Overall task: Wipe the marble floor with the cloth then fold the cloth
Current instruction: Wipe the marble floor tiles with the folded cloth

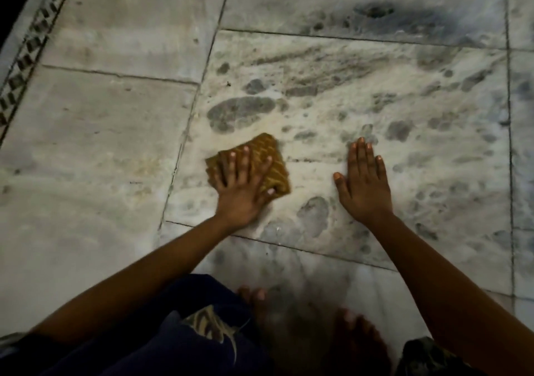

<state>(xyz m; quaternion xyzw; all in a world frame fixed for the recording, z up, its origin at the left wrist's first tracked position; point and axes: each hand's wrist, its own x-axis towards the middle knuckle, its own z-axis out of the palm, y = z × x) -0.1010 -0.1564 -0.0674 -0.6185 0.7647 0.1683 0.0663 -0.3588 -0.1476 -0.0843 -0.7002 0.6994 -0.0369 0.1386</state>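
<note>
Left grip (244,185): I press fingers spread flat onto the folded brown cloth (274,162), on the marble floor (404,101). Right grip (362,183): open palm on bare marble, beside the cloth.

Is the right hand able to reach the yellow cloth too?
Probably yes. The right hand lies flat on the marble floor just beside the cloth, with only bare floor between them. The left hand covers most of the cloth, but the near edge is free.
</note>
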